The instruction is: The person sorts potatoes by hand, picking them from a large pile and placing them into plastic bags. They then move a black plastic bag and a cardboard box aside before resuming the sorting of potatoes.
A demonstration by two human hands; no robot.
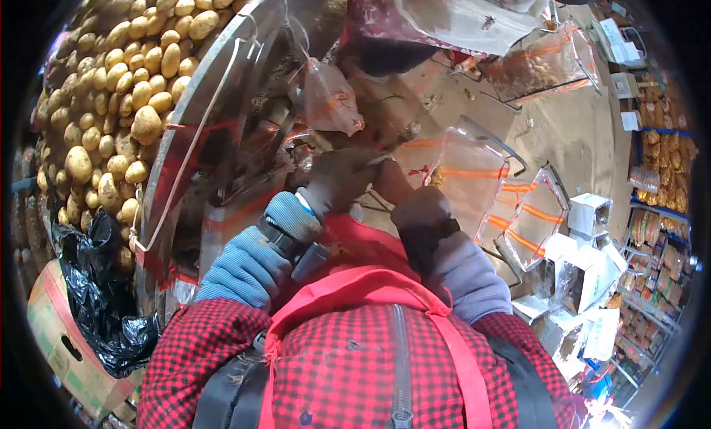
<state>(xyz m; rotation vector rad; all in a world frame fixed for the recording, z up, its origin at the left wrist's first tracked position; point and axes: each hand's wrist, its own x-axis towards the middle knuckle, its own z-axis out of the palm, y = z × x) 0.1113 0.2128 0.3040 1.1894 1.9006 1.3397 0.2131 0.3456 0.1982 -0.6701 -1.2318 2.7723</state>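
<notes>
My left hand [342, 179] is closed in front of my chest, its fingers bent toward the other hand. Right beside it is my right hand [394, 185], also closed, the fingertips of both almost meeting. A thin pale bit shows at the fingertips, too small to name. Just right of my hands hangs a clear plastic bag with orange stripes [470, 173], on a dark metal frame. Beyond my left hand a thin clear plastic bag [329, 96] hangs from a cord. Shadow hides much of what lies under my hands.
Potatoes [118, 96] lie heaped behind a rim at the left. Below them are a black plastic bag [104, 296] and a cardboard box [55, 318]. Another striped bag on a frame [548, 66] stands at the far right, near white boxes [585, 270] and shelves of packed goods [659, 170].
</notes>
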